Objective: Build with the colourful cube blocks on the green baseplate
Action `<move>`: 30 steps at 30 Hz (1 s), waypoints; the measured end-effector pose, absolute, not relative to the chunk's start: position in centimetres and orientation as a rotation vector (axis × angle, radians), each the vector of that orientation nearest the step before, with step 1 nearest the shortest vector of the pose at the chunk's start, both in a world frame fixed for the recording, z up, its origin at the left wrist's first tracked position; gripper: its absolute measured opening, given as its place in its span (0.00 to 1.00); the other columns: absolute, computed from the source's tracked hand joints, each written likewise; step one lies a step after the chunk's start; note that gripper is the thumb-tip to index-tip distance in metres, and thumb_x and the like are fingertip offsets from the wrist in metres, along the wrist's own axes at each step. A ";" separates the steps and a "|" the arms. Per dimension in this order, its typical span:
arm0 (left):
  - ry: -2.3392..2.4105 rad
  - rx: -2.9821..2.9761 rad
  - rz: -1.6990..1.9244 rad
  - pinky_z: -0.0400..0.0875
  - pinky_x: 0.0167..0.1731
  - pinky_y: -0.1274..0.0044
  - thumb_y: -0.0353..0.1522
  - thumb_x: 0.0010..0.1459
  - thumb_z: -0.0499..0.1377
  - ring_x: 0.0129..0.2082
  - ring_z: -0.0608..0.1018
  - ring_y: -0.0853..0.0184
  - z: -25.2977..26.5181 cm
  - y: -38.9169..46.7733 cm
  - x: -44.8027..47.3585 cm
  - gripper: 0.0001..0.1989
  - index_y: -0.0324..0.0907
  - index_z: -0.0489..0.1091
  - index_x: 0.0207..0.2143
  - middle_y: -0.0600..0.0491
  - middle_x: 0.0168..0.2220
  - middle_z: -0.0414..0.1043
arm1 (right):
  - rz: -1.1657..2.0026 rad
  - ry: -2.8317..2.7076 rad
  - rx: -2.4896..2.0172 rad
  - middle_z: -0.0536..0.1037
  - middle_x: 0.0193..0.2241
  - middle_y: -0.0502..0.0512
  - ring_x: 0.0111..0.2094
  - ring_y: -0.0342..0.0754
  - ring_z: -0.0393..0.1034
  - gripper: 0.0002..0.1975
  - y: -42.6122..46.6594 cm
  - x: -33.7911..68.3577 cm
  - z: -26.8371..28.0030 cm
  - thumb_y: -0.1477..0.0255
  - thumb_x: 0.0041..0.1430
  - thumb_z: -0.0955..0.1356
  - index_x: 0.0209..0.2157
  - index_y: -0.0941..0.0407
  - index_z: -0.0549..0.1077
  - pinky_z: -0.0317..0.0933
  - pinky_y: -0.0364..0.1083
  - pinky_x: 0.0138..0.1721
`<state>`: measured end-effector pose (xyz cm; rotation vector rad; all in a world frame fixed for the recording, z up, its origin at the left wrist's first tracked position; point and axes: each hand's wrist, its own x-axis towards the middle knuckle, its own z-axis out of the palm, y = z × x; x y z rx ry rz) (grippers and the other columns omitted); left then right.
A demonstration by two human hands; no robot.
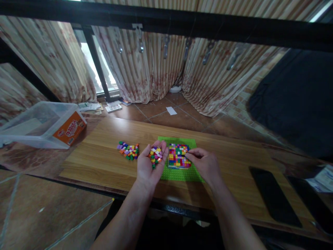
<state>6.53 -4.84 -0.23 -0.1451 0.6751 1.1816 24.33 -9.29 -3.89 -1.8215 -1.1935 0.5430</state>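
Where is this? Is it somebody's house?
Probably a room in a home. Striped curtains hang over a window, the floor is brown tile, and a low wooden table holds small toy bricks and a green baseplate.

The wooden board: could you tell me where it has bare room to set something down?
Bare wood lies left of the loose bricks and between the green baseplate and black slab. The middle is crowded: left hand cupping bricks, right hand at the mosaic.
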 end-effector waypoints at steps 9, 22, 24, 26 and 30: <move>0.683 -0.146 1.180 0.76 0.39 0.72 0.29 0.61 0.52 0.33 0.80 0.66 -0.2 -4.9 6.5 0.12 0.34 0.72 0.29 0.45 0.29 0.76 | 0.580 -1.219 -1.784 0.82 0.28 0.55 0.29 0.51 0.75 0.14 -9.6 24.5 -3.3 0.59 0.52 0.70 0.29 0.54 0.81 0.65 0.49 0.33; 0.654 -0.130 1.180 0.75 0.40 0.72 0.29 0.61 0.52 0.33 0.80 0.66 -0.4 -4.9 6.4 0.12 0.34 0.72 0.29 0.45 0.29 0.75 | 0.874 -0.884 -1.596 0.78 0.22 0.51 0.24 0.46 0.70 0.14 -8.6 25.0 -4.1 0.63 0.34 0.77 0.25 0.55 0.78 0.64 0.47 0.27; 0.645 -0.124 1.174 0.76 0.40 0.73 0.29 0.61 0.52 0.33 0.80 0.66 -0.4 -5.0 6.4 0.13 0.34 0.72 0.29 0.45 0.29 0.75 | 0.980 -0.781 -1.577 0.76 0.21 0.50 0.22 0.44 0.68 0.17 -8.5 25.2 -4.0 0.63 0.31 0.78 0.24 0.56 0.76 0.62 0.45 0.24; 0.639 -0.117 1.163 0.76 0.39 0.73 0.29 0.62 0.51 0.33 0.80 0.67 -0.4 -5.1 6.5 0.13 0.34 0.72 0.29 0.45 0.29 0.75 | 1.068 -0.708 -1.559 0.75 0.21 0.50 0.22 0.44 0.68 0.18 -8.3 25.3 -3.8 0.64 0.28 0.78 0.24 0.56 0.74 0.63 0.45 0.23; 0.657 -0.126 1.152 0.76 0.40 0.73 0.29 0.61 0.52 0.34 0.80 0.66 -0.3 -5.1 6.6 0.12 0.35 0.72 0.29 0.45 0.29 0.76 | 1.135 -0.670 -1.543 0.75 0.22 0.49 0.24 0.45 0.70 0.19 -8.2 25.5 -3.5 0.66 0.27 0.79 0.23 0.56 0.73 0.67 0.47 0.26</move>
